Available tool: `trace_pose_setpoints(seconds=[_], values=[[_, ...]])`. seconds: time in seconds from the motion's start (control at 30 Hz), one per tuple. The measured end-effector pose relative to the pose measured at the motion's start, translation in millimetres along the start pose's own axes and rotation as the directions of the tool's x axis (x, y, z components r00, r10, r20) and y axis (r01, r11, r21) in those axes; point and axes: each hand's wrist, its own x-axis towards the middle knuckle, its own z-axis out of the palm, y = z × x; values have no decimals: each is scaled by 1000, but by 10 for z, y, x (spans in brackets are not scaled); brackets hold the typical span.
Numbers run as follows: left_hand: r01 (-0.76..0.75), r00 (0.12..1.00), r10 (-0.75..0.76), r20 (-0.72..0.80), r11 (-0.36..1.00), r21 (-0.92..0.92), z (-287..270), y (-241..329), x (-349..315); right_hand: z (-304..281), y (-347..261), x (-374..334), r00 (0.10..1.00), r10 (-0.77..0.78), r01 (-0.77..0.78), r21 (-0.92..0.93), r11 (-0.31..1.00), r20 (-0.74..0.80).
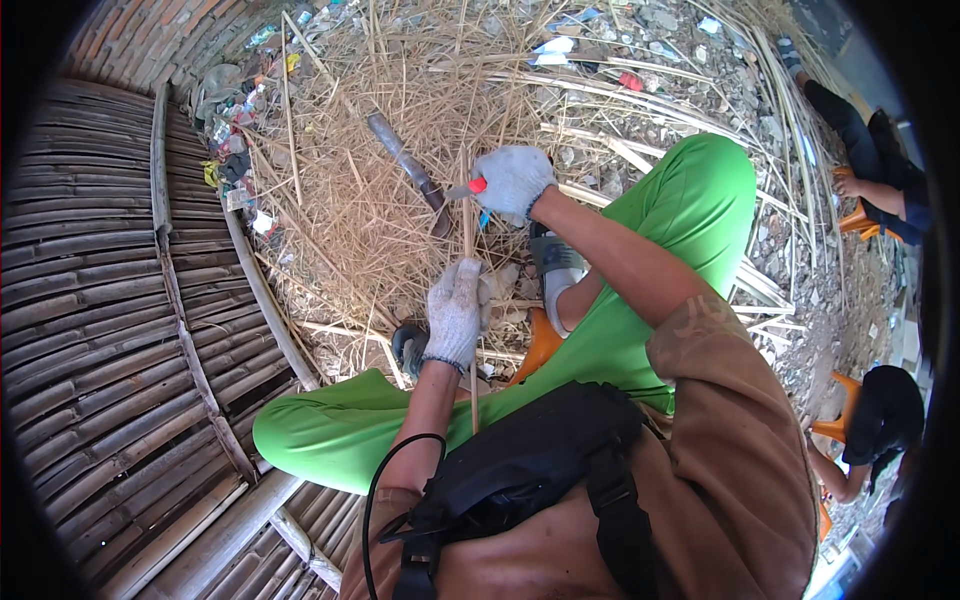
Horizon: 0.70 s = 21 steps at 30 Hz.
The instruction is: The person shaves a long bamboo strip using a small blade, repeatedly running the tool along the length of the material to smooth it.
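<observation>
My left hand (455, 312), in a white knit glove, is closed around a thin bamboo strip (468, 225) that runs lengthwise away from my lap. Farther along the strip, my gloved right hand (512, 180) grips a knife (478, 186) with a red handle. Its short blade points left and lies across the strip. Just left of the knife a dark, thick length of pipe or pole (405, 162) lies slanted on the shavings. My right fingers are partly hidden by the back of the glove.
A heap of bamboo shavings (350, 220) covers the ground ahead. Slatted bamboo panelling (100, 300) fills the left side, with a brick wall (160, 45) behind. Long split strips (640, 95) lie far right. Two people sit on orange stools (855, 220) at the right edge.
</observation>
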Motion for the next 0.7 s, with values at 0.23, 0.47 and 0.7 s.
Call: trace_pose_setpoints(seconds=[0.23,0.47,0.7], values=[[21,999,-18,44,998,-67,33,-6,15,-67,20,-57,1000,7,-7,5,1000,-10],[94,992,-78,95,980,-177,45,11,-10,1,87,-74,1000,-1,1,-24,1000,1],[117,987,-90,130,969,-216,26,39,-82,-27,83,-124,1000,-13,13,-12,1000,21]])
